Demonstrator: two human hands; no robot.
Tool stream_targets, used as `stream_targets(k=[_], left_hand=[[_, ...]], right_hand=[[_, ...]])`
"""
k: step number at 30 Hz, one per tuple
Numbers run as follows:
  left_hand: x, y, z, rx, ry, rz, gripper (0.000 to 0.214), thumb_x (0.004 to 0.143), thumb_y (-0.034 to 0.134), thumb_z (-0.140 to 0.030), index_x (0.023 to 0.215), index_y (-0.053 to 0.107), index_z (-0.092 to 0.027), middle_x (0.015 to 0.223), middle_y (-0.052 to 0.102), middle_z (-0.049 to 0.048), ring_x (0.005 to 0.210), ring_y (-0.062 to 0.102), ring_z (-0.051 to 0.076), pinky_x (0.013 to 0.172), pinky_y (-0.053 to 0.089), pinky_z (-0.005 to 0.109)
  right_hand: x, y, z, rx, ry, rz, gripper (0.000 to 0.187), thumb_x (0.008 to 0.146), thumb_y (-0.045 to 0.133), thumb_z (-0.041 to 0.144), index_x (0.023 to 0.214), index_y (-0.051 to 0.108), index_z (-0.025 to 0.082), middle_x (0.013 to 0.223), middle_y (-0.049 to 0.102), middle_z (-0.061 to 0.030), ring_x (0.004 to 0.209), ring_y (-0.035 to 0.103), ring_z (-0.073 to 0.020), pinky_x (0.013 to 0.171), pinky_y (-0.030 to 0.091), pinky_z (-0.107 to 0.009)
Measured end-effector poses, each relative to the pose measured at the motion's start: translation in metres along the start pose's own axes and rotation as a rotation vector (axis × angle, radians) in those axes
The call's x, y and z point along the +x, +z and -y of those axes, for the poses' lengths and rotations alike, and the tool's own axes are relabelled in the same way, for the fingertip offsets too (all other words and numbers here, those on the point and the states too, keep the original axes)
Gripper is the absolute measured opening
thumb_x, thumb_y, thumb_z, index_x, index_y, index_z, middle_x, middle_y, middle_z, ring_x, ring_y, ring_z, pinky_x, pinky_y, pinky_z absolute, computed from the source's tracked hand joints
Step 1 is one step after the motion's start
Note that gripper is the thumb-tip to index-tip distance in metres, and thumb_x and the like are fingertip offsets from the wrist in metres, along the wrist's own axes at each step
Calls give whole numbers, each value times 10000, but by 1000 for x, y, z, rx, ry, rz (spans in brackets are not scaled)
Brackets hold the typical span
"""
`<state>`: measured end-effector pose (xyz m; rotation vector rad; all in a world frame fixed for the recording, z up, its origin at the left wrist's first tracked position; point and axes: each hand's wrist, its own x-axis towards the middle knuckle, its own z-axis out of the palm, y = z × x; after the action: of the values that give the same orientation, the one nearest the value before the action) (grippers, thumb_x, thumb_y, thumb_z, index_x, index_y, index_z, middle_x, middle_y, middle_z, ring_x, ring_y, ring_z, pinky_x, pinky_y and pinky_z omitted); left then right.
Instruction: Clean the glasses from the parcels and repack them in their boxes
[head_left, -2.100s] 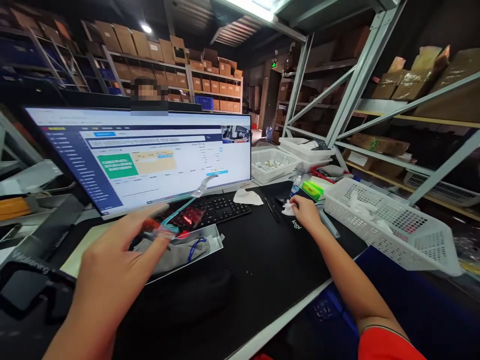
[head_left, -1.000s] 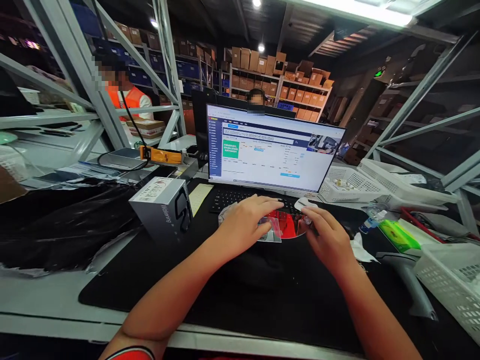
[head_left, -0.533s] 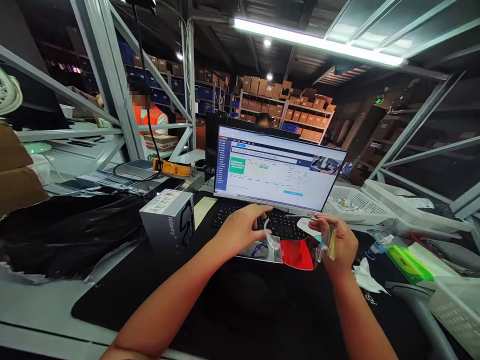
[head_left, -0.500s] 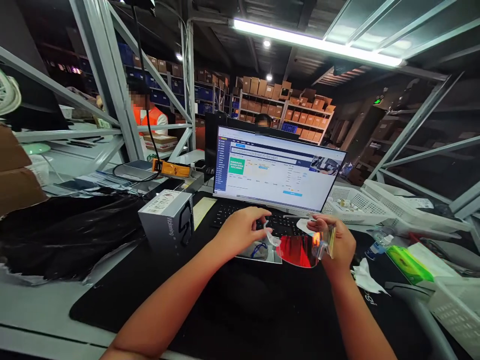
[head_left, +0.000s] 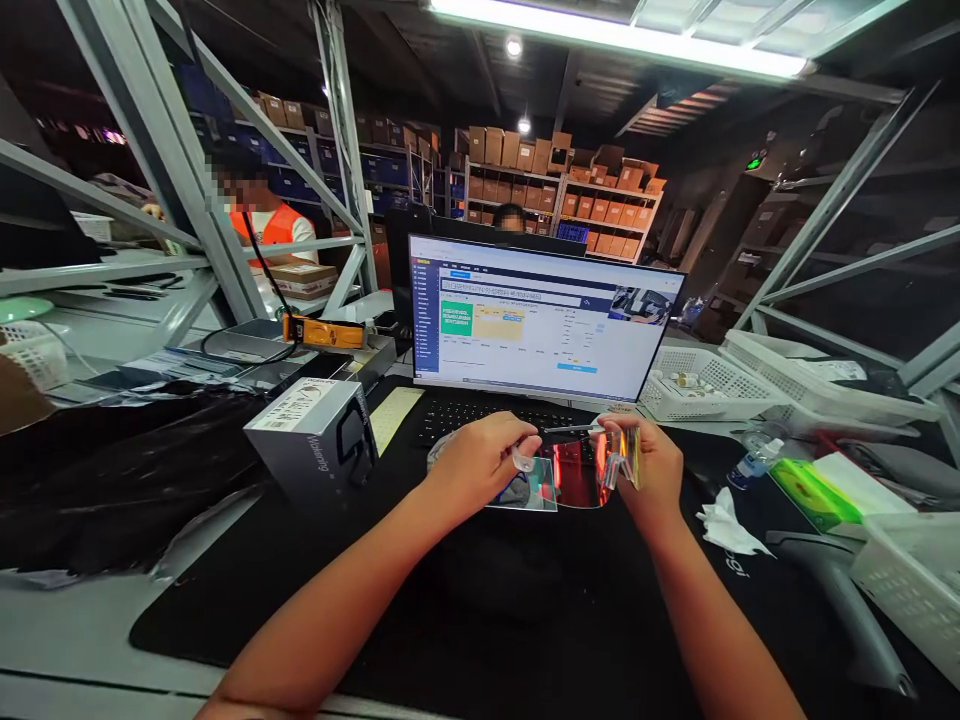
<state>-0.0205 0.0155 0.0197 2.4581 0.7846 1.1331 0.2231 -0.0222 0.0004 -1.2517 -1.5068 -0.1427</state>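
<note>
A: While the left hand (head_left: 480, 465) pinches 1 arm of the glasses (head_left: 574, 472), what is the right hand (head_left: 652, 470) doing?

B: Its fingers are closed round the other end. The red lens hangs between them, just above the black mat (head_left: 525, 600), in front of the keyboard (head_left: 480, 412). It looks like an inspection. Turning the glasses calls for keeping fingers off the lens.

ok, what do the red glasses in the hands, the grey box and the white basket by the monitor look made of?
Red mirror-lens glasses, held by left hand and right hand: likely glossy plastic with a mirror coating, since it throws bright reflections. Grey rectangular box: probably matte printed cardboard, with sharp folded edges. White lattice basket: moulded plastic, with regular grid holes.
</note>
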Motion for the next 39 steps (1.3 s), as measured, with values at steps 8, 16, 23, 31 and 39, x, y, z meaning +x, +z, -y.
stream_targets(k=[8, 16, 23, 31, 39], left_hand=[[1, 2, 1, -144, 29, -13, 396, 1043, 391, -378, 1005, 712, -150, 959, 719, 91, 910, 660, 212, 808, 482, 333], [2, 12, -9, -1099, -184, 84, 461, 881, 660, -576, 1018, 709, -139, 939, 735, 131, 772, 720, 230, 694, 565, 345], [13, 7, 17, -605, -275, -264, 386, 758, 784, -527, 835, 736, -152, 852, 715, 55, 772, 650, 182, 691, 482, 268], [19, 13, 42, -492, -320, -198, 473, 751, 719, -601, 780, 696, -130, 718, 653, 29, 604, 562, 135, 571, 446, 249], [14, 10, 42, -62, -248, 206, 177, 746, 757, -198, 924, 757, -192, 882, 713, 35, 762, 653, 173, 721, 498, 270]], right_hand=[[-1, 3, 1, 21, -2, 34, 159, 810, 587, 192, 894, 723, 206, 854, 740, -37, 800, 675, -204, 714, 483, -309], [-4, 12, 16, 111, 86, 138, 160, 798, 566, 228, 662, 648, 208, 613, 617, -2, 572, 544, -153, 537, 400, -258], [-3, 19, 6, 592, 453, 233, 321, 825, 735, 514, 797, 662, 203, 792, 729, -41, 619, 677, -158, 601, 595, -286], [0, 9, 0, 831, 575, 368, 342, 671, 905, 461, 829, 740, 206, 893, 760, -41, 866, 743, -191, 804, 641, -292], [-12, -56, -38, 743, 639, 278, 343, 728, 870, 449, 954, 801, 201, 983, 791, -101, 818, 777, -225, 698, 657, -263]])
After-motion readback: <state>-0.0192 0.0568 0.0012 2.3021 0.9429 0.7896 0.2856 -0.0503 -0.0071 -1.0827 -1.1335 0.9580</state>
